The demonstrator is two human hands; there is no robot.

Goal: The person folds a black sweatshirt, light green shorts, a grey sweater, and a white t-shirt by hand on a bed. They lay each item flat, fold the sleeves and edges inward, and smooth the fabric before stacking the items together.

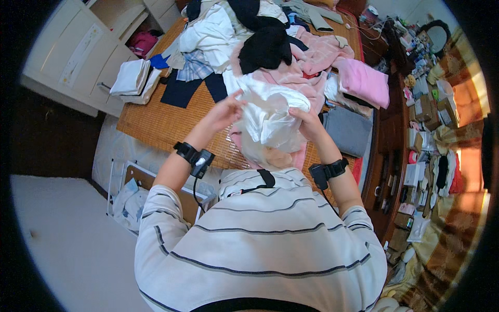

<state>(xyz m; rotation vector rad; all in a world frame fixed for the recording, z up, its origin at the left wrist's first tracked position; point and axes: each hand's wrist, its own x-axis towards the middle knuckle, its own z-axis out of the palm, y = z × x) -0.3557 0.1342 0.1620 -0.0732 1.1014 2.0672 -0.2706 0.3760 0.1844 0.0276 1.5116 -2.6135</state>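
Note:
In front of me my right hand (307,121) grips the right edge of a thin, sheer white garment (265,117), thumb on top. The garment hangs bunched over a pink fleece item (300,84). At its left edge is my left hand (230,109), fingers spread and slightly blurred; whether they touch the cloth I cannot tell. Beyond lies a heap of clothes with a black garment (265,48), a white garment (212,33) and a plaid skirt (195,64). Black trousers (179,93) stick out at the heap's near left.
Folded white clothes (132,78) lie at the bed mat's (144,121) left edge. At the right are folded pink cloth (364,80) and folded grey cloth (349,128). A white metal-framed rack (111,191) stands lower left, a cluttered dark wooden cabinet (384,148) right.

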